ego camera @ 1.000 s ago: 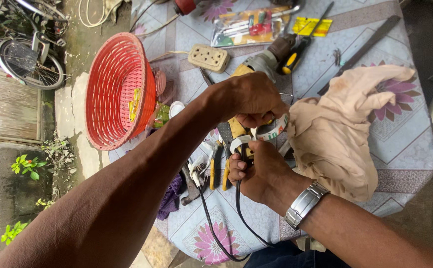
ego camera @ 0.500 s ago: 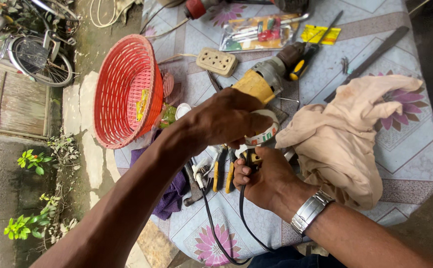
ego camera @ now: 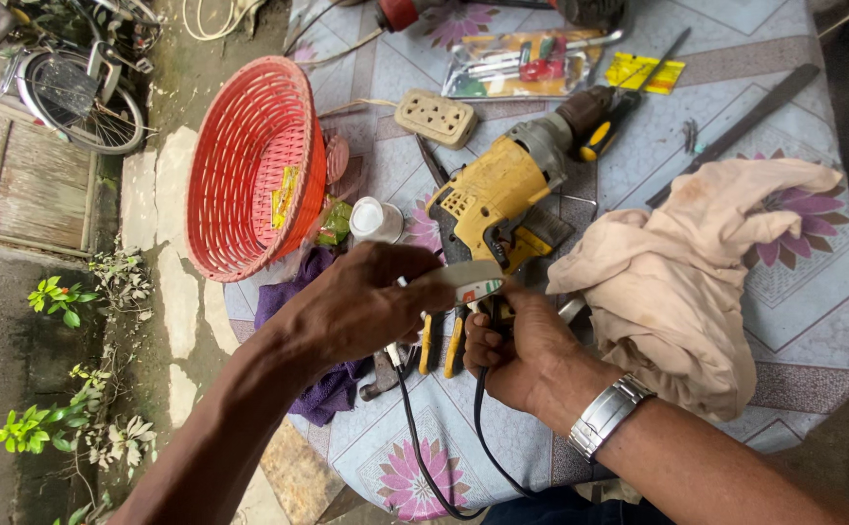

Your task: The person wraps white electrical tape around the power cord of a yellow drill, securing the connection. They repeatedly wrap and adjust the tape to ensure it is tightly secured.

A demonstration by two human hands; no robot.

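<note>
While you look down from the head view, your left hand pinches one end of a small white strip with a red and green mark, its grip closed on the strip between thumb and fingers. Your right hand, wearing a brushed metal link watch, has its grip curled shut around a thin black rubber cable that loops down toward the table's near edge. Both hands sit over the middle of the round table with a glossy pale blue cloth printed with purple flowers, the strip held just above it. Just behind the strip lies a chunky yellow plastic power drill with a grey metal nose. To your right, a crumpled, soft beige cotton rag is heaped. To your left, a ribbed red plastic basket tilts on its side at the table's edge, beside a dark purple cloth.
</note>
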